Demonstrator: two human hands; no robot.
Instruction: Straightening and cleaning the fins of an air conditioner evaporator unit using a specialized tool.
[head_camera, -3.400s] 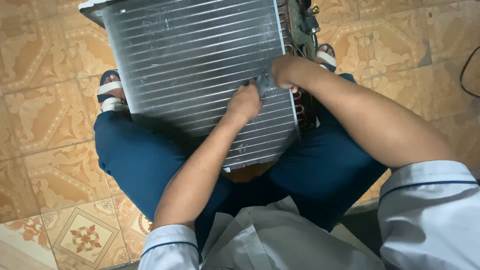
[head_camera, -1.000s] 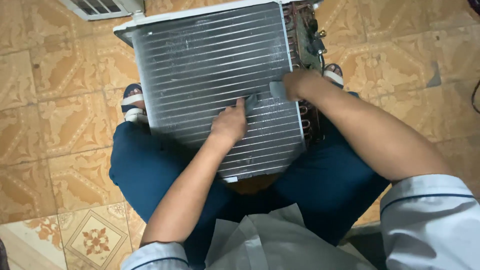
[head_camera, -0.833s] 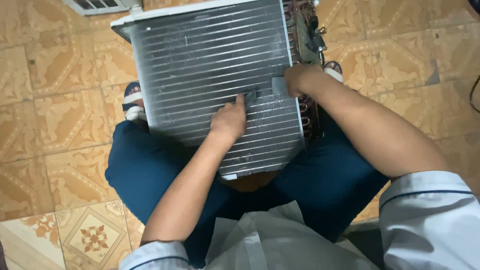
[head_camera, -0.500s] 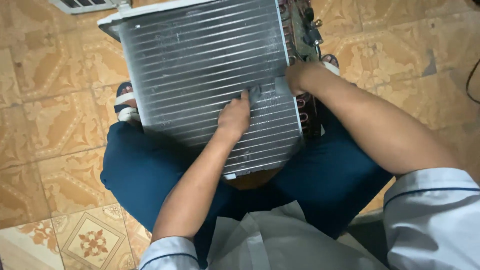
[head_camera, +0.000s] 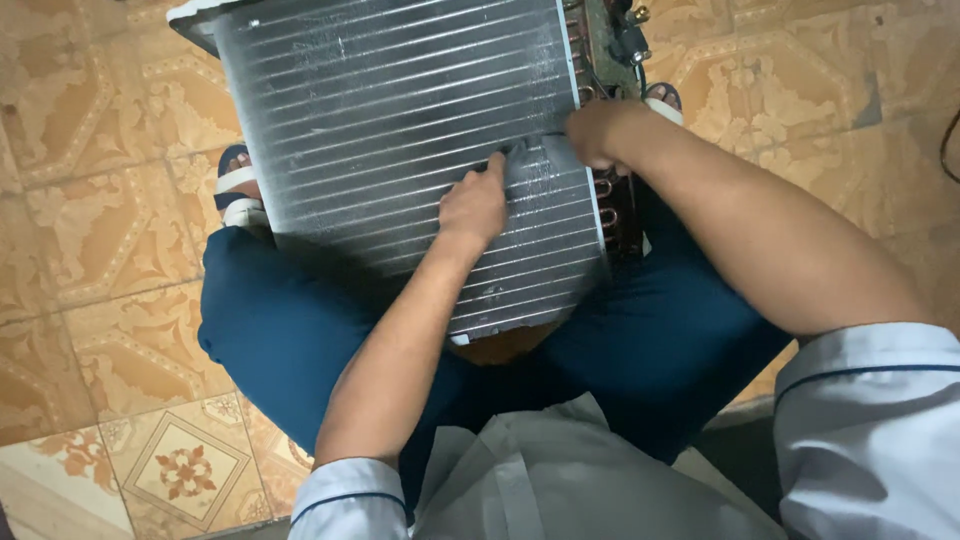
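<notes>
**Coil sits higher in view now, hands planted on the same patch**

Compared with half a second back, the finned coil (head_camera: 400, 140) sits a bit further up and left in view, and its top edge is now cut off, so that's mostly the head tilting, not the work moving. Both hands are in the same spot on the fins as they were a second ago, near the coil's right edge.

The left hand (head_camera: 474, 205) lies knuckles-up on the fins, fingers together and pointing up toward a small grey pad or scrap (head_camera: 535, 165) just past its fingertips. I can't tell if it's pinching that piece or only pressing on it. The right hand (head_camera: 598, 130) is curled shut at the far corner of the same grey piece, just beside the copper tube bends (head_camera: 610, 200) that run below it along the coil's side.

The coil itself leans on the person's blue trousers (head_camera: 290, 340), directly under both forearms, with a sandalled foot (head_camera: 238, 190) on the tiled floor (head_camera: 90, 230) off to the left of the left hand.

My guess: same patch being worked, no real progress across the fins yet.
</notes>
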